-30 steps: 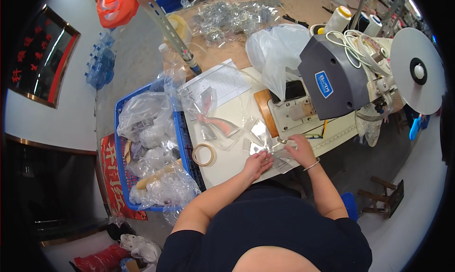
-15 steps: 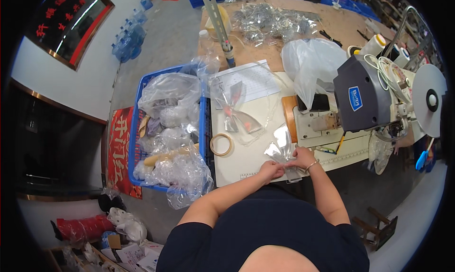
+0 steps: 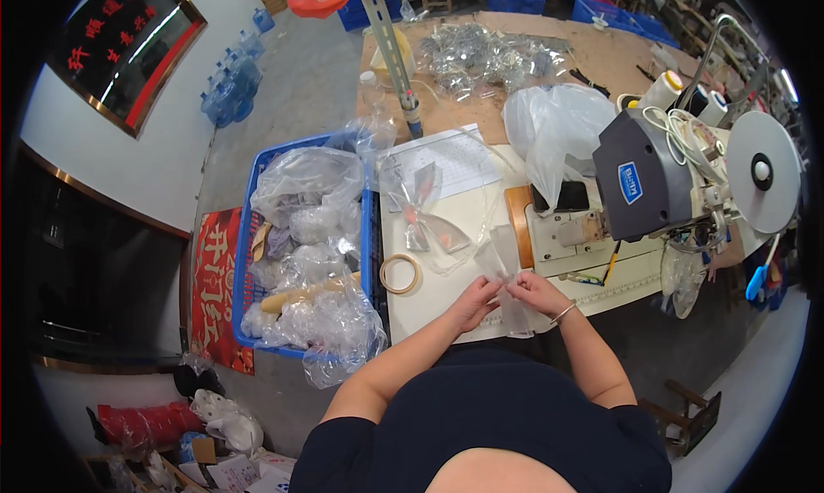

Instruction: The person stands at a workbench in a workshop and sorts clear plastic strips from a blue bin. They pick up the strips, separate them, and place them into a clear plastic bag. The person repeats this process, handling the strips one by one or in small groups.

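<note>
In front of my body, both hands pinch a translucent, silvery plastic piece (image 3: 517, 320) gathered at its middle. My left hand (image 3: 478, 305) is closed on its left side and my right hand (image 3: 539, 296), with a bangle at the wrist, is closed on its right side. One end fans out beyond my fingers, the other hangs toward me. Left of it a roll of tan tape (image 3: 401, 289) lies on the white table (image 3: 429, 308). Beyond the roll rests a clear plastic bow-shaped piece (image 3: 432, 220) with reddish spots.
A sewing machine (image 3: 639, 175) stands at the right, a dark phone (image 3: 571, 196) near it. At the left is a blue crate (image 3: 367, 244) of bagged items. Farther back lie paper sheets (image 3: 459, 154), a white plastic bag (image 3: 556, 120) and a shiny plastic heap (image 3: 493, 55).
The piece has been turned and drawn narrower between my hands, its wide shiny lobes now less spread. My hands have shifted slightly left and away from me.
</note>
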### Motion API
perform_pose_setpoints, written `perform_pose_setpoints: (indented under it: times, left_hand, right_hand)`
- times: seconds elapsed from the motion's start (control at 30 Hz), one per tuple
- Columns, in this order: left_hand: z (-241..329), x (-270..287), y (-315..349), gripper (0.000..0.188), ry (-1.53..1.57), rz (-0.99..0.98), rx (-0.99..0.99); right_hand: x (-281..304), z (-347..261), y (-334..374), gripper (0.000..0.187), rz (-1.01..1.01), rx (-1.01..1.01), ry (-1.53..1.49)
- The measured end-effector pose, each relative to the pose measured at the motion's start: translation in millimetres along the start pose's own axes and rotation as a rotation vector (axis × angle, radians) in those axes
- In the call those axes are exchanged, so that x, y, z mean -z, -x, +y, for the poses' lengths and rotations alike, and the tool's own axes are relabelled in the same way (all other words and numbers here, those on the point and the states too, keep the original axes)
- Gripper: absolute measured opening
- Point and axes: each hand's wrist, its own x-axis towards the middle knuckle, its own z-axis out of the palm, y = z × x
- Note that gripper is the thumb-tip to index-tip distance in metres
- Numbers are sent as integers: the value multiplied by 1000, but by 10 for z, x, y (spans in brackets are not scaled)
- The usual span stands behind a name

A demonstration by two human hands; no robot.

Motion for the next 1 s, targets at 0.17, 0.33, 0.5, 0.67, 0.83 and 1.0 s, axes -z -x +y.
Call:
perform_pose_setpoints:
  times: [0.17,0.33,0.5,0.67,0.83,1.0]
  left_hand:
    - [469,-361,238,68,-183,-170,-317]
    - [519,-383,335,64,-78,85,-499]
    - [693,-317,518,83,-242,238,-791]
    - [916,-575,920,99,-528,265,-894]
    - [899,-508,984,107,-756,313,-1028]
    - [915,-459,1067,109,-609,232,-917]
  right_hand:
    - [-101,-361,-51,19,-192,249,-215]
    - [-331,-545,-163,20,91,493,228]
    - [-497,-1232,123,20,599,757,525]
    - [-587,-1668,165,32,111,516,-175]
    - [-664,-1862,180,31,21,558,-70]
    - [-762,-1905,142,16,81,533,-202]
